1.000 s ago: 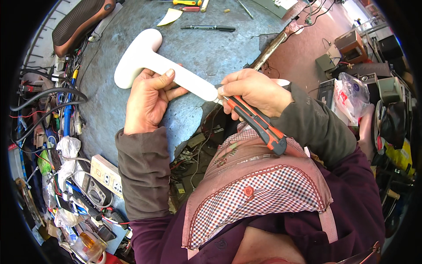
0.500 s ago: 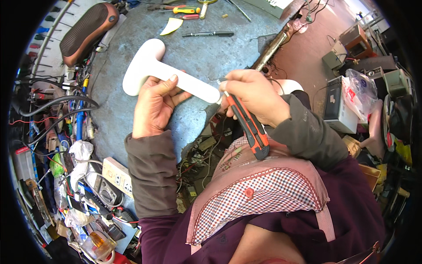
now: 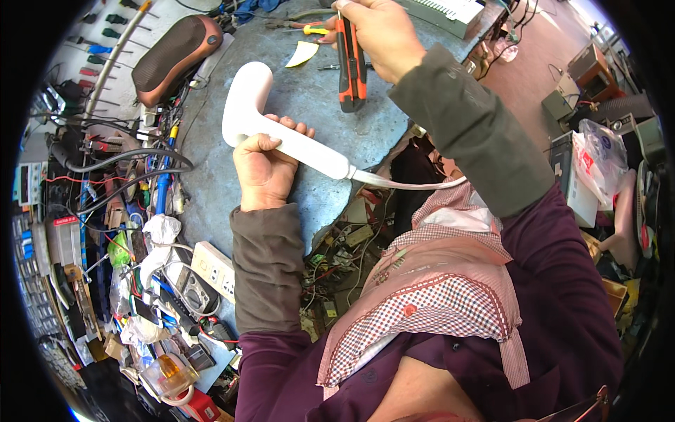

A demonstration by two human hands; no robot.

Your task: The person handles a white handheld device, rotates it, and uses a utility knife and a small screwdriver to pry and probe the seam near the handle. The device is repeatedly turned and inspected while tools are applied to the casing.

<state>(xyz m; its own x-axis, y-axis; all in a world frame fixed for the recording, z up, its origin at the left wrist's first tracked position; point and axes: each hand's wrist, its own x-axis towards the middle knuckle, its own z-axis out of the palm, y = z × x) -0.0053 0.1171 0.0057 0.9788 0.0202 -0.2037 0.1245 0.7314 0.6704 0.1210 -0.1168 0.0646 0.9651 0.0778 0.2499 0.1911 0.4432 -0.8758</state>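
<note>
My left hand [image 3: 266, 172] is closed round the handle of a white handheld device [image 3: 309, 149] with a thick rounded head, held over the bench. Its head tilts away to the upper left. A white cord [image 3: 411, 185] leaves the handle's end and runs right, toward my apron. Farther off, my right hand [image 3: 385, 36] grips a red and black utility knife [image 3: 351, 67] near its far end, the knife's body pointing back toward me. Part of a black pen [image 3: 329, 67] shows beside the knife. Yellow-handled pliers [image 3: 316, 29] lie partly behind the right fingers.
The blue worn bench [image 3: 211, 165] has a ragged near edge. A yellow paper slip [image 3: 302, 54] lies on it. At left stand a brown massage pillow [image 3: 176, 60], a power strip [image 3: 213, 271] and cluttered cables. Circuit boards and wires lie below; a grey metal box [image 3: 443, 14] sits far right.
My right hand has carried the knife from the device's handle end to the far side of the bench. The cord is now exposed, and the device sits farther right in view.
</note>
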